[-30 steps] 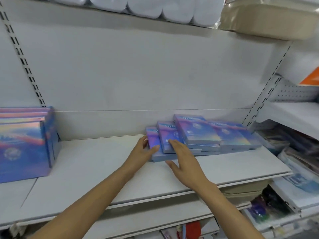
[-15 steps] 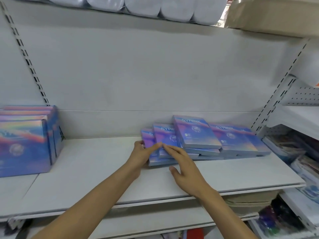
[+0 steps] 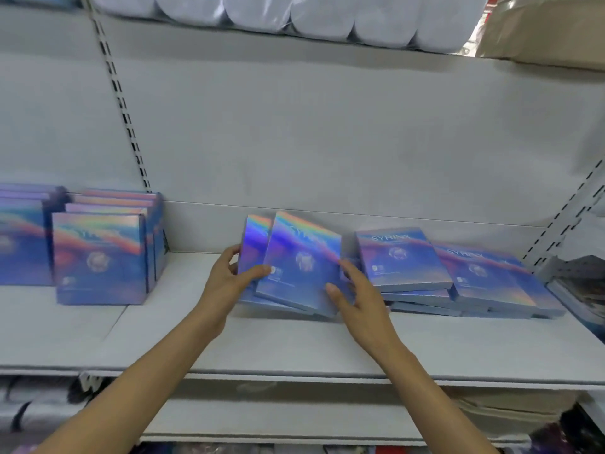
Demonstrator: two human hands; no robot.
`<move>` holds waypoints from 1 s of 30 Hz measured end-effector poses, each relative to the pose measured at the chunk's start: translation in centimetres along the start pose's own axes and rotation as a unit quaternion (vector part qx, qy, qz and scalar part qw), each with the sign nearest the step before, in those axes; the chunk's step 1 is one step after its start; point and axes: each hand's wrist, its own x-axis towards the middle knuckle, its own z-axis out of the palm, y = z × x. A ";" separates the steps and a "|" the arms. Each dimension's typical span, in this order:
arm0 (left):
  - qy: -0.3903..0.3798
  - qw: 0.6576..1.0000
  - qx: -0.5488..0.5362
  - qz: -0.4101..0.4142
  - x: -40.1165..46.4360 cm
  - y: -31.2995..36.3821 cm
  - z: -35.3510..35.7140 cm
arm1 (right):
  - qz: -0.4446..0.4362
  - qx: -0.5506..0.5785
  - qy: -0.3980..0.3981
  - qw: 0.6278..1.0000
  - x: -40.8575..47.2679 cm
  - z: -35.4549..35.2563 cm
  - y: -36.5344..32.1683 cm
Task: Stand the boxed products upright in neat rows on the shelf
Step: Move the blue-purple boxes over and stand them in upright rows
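While both hands tilt boxes up off shelf [image 3: 294, 348], left hand [image 3: 229, 283] pinches rear box [image 3: 253, 244], right hand [image 3: 360, 296] grips front box [image 3: 301, 260]; flat pile [image 3: 458, 276] beside

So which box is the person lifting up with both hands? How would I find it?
Look at the white shelf, between the upright boxes on the left and the flat boxes on the right. The tilted box rises between the left hand and right hand, the only front box leaning half-raised.
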 end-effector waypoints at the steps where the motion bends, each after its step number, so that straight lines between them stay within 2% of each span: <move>1: -0.002 1.000 -0.004 0.002 -0.5 0.2 -0.8 | 0.017 0.040 -0.003 0.999 0.5 0.7 -0.5; 7: -0.011 1.000 -0.012 0.023 -2.8 0.2 -5.5 | 0.059 0.205 -0.013 0.977 3.4 4.1 -3.3; 10: 0.028 0.998 -0.024 0.043 -3.5 0.2 -8.2 | 0.088 0.262 -0.028 0.961 3.4 6.1 -4.8; 17: 0.120 0.988 -0.032 0.095 -6.3 0.4 -17.9 | 0.056 0.284 -0.052 0.956 2.0 13.1 -9.1; 22: 0.184 0.975 -0.058 0.112 -9.4 0.6 -27.3 | 0.010 0.274 -0.048 0.961 -0.2 19.2 -13.0; 30: 0.224 0.965 -0.077 0.114 -15.3 0.7 -43.2 | -0.018 0.289 -0.053 0.956 -5.4 29.8 -20.0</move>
